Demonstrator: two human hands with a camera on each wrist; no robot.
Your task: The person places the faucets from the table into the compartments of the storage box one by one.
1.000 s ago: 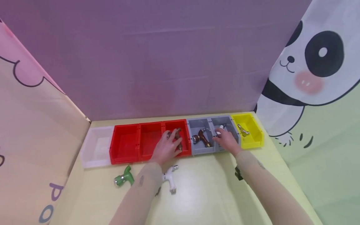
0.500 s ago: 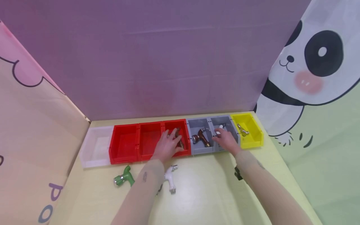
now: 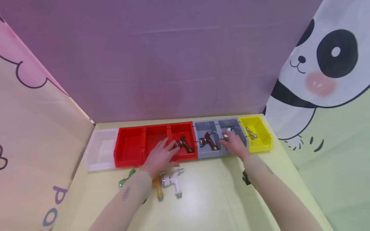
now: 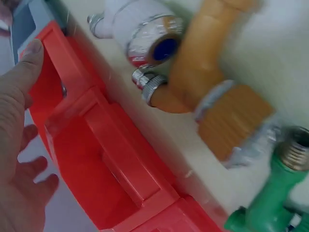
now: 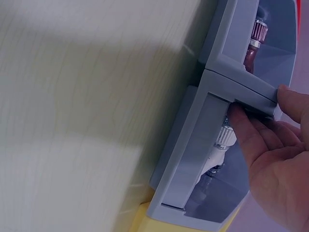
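Your left hand splays over red bins, bench's far edge. Your right hand pinches a grey bin.

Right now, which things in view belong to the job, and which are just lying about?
Job, most likely:
white bin, red bins, grey bins, yellow bin
binned: brown taps, small white tap, silver tap
unbinned: green tap, orange tap, bigger-looking white tap

Just setting:
table, purple sheet, panda print
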